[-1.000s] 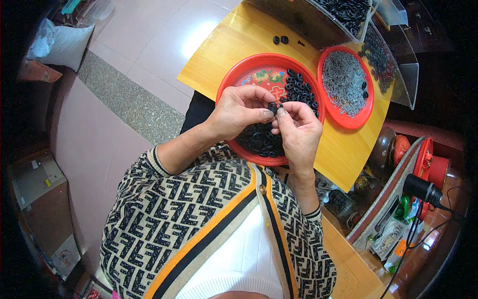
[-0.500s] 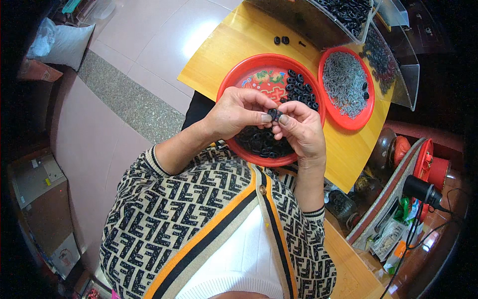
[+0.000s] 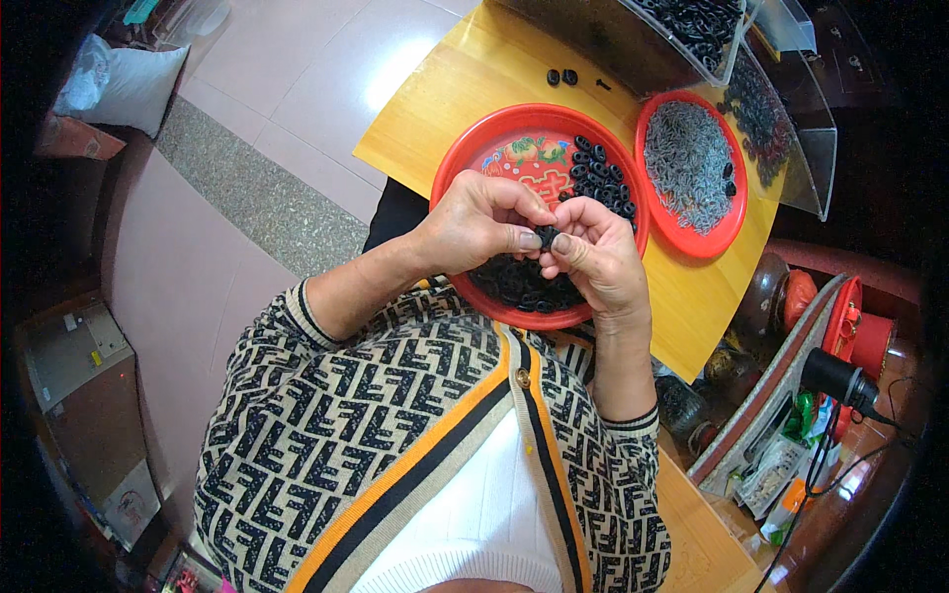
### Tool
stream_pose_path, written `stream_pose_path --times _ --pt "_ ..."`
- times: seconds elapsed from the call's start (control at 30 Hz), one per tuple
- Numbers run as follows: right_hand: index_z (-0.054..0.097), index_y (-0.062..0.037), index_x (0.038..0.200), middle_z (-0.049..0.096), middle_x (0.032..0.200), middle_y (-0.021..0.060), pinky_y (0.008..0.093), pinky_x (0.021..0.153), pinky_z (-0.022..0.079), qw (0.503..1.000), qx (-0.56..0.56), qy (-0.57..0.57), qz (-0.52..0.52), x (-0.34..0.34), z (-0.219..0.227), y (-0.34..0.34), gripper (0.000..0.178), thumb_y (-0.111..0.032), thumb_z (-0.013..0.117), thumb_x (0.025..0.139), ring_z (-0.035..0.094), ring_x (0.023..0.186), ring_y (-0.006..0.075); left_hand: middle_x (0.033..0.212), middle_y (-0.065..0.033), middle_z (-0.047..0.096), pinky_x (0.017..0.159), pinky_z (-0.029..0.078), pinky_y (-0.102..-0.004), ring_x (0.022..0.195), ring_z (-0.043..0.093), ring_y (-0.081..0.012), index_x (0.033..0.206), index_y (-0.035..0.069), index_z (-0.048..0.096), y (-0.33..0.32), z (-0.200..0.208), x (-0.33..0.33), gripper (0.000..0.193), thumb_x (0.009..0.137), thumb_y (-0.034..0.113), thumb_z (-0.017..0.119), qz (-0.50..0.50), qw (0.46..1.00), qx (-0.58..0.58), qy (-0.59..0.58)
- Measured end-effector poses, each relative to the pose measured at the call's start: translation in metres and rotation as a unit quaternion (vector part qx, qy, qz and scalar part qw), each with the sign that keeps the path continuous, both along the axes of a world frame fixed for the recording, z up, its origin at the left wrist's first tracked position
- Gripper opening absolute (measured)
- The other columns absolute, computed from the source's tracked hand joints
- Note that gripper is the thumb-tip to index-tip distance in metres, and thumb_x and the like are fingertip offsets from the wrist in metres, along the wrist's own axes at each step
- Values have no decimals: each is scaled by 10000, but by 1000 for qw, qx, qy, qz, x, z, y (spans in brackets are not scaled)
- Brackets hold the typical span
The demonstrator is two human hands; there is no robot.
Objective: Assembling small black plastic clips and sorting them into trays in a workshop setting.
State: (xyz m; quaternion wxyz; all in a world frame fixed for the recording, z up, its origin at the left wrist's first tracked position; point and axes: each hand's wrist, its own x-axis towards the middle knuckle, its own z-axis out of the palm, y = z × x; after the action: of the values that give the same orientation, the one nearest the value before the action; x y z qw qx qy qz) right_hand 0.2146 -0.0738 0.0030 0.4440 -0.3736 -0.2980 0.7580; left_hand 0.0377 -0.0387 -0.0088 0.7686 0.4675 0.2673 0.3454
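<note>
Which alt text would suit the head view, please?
A person's left hand and right hand pinch a small black piece above a round red tray of black oval pieces. Beside it, a smaller red tray holds mostly grey pieces.

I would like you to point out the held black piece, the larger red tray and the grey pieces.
Held black piece [image 3: 546, 236]: head view, on its small visible part.
Larger red tray [image 3: 534, 116]: head view, on its far rim.
Grey pieces [image 3: 685, 163]: head view, mid-pile.

Yellow table [image 3: 682, 311], large red tray [image 3: 534, 320], smaller red tray [image 3: 697, 247], loose black pieces [image 3: 554, 76]
</note>
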Motion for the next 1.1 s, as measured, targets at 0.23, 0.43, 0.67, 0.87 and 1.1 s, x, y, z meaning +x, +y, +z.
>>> stream_pose_path --times 0.23,0.43,0.67,0.87,1.1 --pt "512 8 867 593 751 83 214 546 517 1000 15 -25 9 -2 1 0 217 -86 658 737 598 633 127 732 -70 604 564 482 -216 638 573 -97 844 -39 596 -4 1 3 137 715 -85 598 11 999 -12 -32" --pt "502 9 893 594 768 93 219 553 520 1000 4 9 12 4 -14 -1 207 -72 635 756 601 647 137 847 -80 597 625 502 -227 708 586 -119 871 -46 589 -4 2 5 143 730 -61 610 -7 995 46 91" --pt "493 20 939 600 796 113 226 564 526 996 -6 83 -31 4 -9 -2 213 -50 608 775 611 672 166 756 -60 604 592 487 -208 658 574 -94 917 -33 594 1 2 8 161 759 -4 606 2 998 -62 -21" --pt "518 13 921 600 786 98 213 538 507 998 19 0 -56 2 -2 -6 187 -30 613 766 592 643 138 786 -62 606 612 486 -214 678 576 -100 957 -40 582 -2 2 7 202 757 -15 598 5 999 -41 -7" --pt "546 1 822 567 687 52 215 485 484 992 -2 -119 -48 13 11 4 108 -3 601 729 563 569 112 887 -66 567 681 470 -236 767 563 -123 945 -50 571 -6 3 1 209 738 -35 593 38 994 75 69"
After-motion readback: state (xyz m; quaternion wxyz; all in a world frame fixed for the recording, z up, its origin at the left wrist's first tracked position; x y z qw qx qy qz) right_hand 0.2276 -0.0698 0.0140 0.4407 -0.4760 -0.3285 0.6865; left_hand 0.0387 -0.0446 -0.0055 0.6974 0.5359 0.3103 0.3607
